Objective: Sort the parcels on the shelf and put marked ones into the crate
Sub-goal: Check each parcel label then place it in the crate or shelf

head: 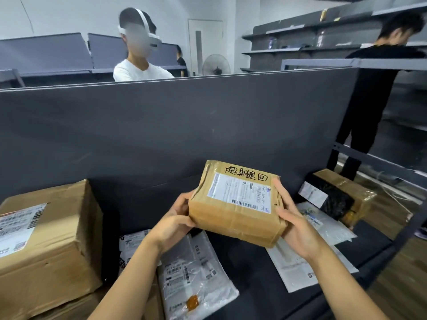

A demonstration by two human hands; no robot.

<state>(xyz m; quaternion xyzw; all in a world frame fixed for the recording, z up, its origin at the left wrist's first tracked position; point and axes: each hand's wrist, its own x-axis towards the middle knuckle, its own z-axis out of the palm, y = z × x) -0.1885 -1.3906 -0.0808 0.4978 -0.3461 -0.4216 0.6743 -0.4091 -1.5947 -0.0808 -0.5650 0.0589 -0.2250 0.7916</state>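
Brown taped parcel (238, 204) w/ handwritten mark, frame centre above shelf (254, 269), gripped by left hand (171, 225) & right hand (298, 229); inspection step, next prob. into crate, not in view.

Taped brown parcel (235, 204), held above the shelf: handwritten black marker along its far top edge reads "超期退回". White shipping label (240, 192) below it: barcode, digits roughly "867 K06-00 708". Labels on the other parcels too small or blurred to read.
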